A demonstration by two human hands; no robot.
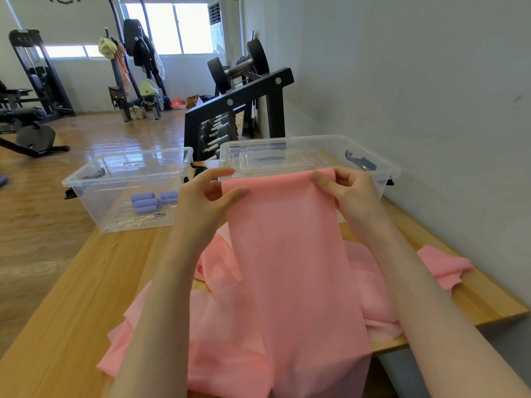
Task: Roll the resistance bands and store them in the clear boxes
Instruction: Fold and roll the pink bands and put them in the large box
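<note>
Head camera view. Two clear plastic boxes stood at the far end of a wooden table. The left clear box held several rolled purple bands on its floor. The right clear box stood beside a grey wall, and its near rim was partly hidden behind the raised pink band and both hands. A heap of loose pink bands covered the near middle of the table, and one crumpled pink piece lay close to the table's right edge. Behind the boxes stood a black dumbbell rack. Farther back the room had a wooden floor, gym machines, hanging clothes and bright windows.

One pink resistance band was held up above the table, its top edge level with the right box's rim, the rest hanging down onto the heap. The left hand pinched the top left corner between thumb and fingers. The right hand was closed on the top right corner, fingers curled over the edge.
</note>
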